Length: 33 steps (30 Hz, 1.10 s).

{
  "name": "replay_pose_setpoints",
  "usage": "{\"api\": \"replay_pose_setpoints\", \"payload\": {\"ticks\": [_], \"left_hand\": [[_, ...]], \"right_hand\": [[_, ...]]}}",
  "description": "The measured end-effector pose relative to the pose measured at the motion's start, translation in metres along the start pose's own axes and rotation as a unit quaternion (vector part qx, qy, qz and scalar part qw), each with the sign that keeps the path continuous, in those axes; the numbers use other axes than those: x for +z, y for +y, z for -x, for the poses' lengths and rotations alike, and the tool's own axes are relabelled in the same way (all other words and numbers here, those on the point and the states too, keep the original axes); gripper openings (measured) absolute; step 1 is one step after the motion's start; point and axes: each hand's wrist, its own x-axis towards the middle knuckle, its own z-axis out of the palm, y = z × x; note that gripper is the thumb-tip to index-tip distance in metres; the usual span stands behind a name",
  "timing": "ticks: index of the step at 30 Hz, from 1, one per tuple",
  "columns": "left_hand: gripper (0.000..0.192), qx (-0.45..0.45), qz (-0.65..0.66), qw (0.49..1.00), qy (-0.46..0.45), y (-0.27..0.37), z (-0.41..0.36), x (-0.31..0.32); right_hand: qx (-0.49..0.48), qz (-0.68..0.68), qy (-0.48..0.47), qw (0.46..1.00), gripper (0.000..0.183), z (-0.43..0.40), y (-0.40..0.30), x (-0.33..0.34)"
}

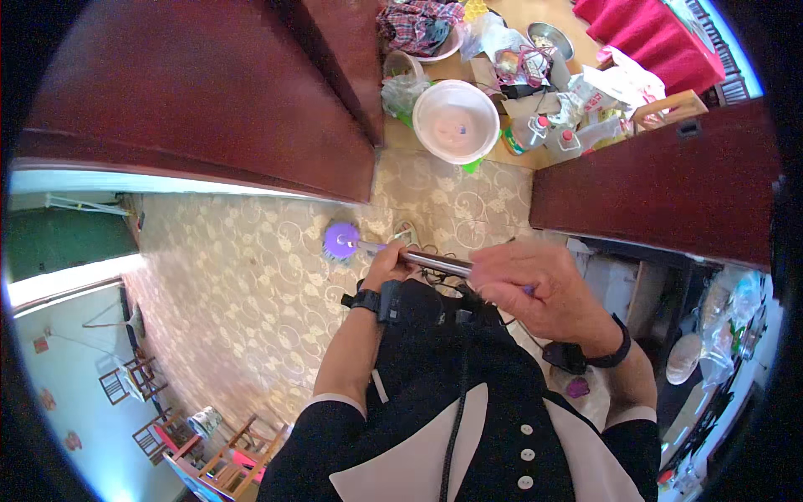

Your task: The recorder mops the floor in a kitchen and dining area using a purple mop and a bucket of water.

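Observation:
My left hand (390, 267) is closed round the metal handle (439, 262) of a mop or brush. At the handle's lower end a round purple head (341, 240) with a bristly or stringy fringe is over the patterned floor, left of my sandalled foot (406, 232). My right hand (533, 282) grips the upper end of the same handle, and a bit of purple shows between its fingers. Black straps with small devices are on both wrists. Whether the round head touches the floor, I cannot tell.
A white plastic basin (456, 122), capped bottles (528, 134) and bags stand in front. Dark red doors or panels (659, 182) flank the passage. Wooden chairs (241, 458) stand at the lower left. A cluttered counter (690, 401) runs along the right. Patterned floor (251, 282) extends to the left.

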Motion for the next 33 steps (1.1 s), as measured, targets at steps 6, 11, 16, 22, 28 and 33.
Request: {"api": "replay_pose_setpoints", "payload": {"ticks": [6, 11, 16, 22, 28, 33], "left_hand": [[0.01, -0.004, 0.01, 0.998, -0.063, -0.083, -0.043, 0.006], [0.021, -0.084, -0.04, 0.984, -0.153, -0.132, -0.036, 0.054], [0.023, -0.155, -0.07, 0.962, -0.215, -0.189, -0.047, 0.032], [0.011, -0.057, -0.357, 0.918, -0.163, -0.132, -0.038, 0.017], [0.009, -0.212, -0.05, 0.973, -0.077, -0.061, -0.09, -0.03], [0.014, -0.15, -0.109, 0.977, -0.108, -0.032, -0.103, -0.027]], "right_hand": [[0.001, 0.147, 0.004, 0.989, 0.026, 0.098, -0.023, -0.01], [0.284, 0.239, 0.039, 0.928, 0.038, 0.164, -0.038, -0.001], [0.442, 0.106, 0.014, 0.891, 0.043, 0.217, -0.031, 0.018], [0.545, -0.09, 0.079, 0.83, 0.048, 0.207, -0.015, 0.097], [0.47, -0.033, 0.18, 0.864, 0.046, 0.118, -0.018, 0.139], [0.446, -0.052, 0.239, 0.861, 0.051, 0.099, -0.017, 0.204]]}}
